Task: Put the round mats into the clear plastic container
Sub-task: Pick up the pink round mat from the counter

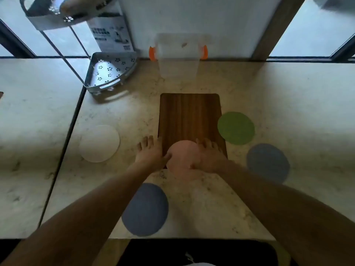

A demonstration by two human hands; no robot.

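A pink round mat (182, 160) lies across the near edge of a wooden board (189, 116). My left hand (150, 152) rests at the mat's left rim, thumb touching it. My right hand (210, 156) lies on its right rim, fingers spread. Whether either hand grips the mat I cannot tell. A white mat (99, 143) lies at the left, a green mat (236, 128) right of the board, a blue-grey mat (268, 162) further right, and another blue-grey mat (145, 209) near the counter's front. The clear plastic container (178, 54) with orange clips stands at the back against the wall.
A grey metal corner rack (109, 73) stands at the back left, with a printed card leaning behind it. A dark seam (63, 150) splits the marble counter on the left. Windows flank the white wall. The counter's front edge is close to my body.
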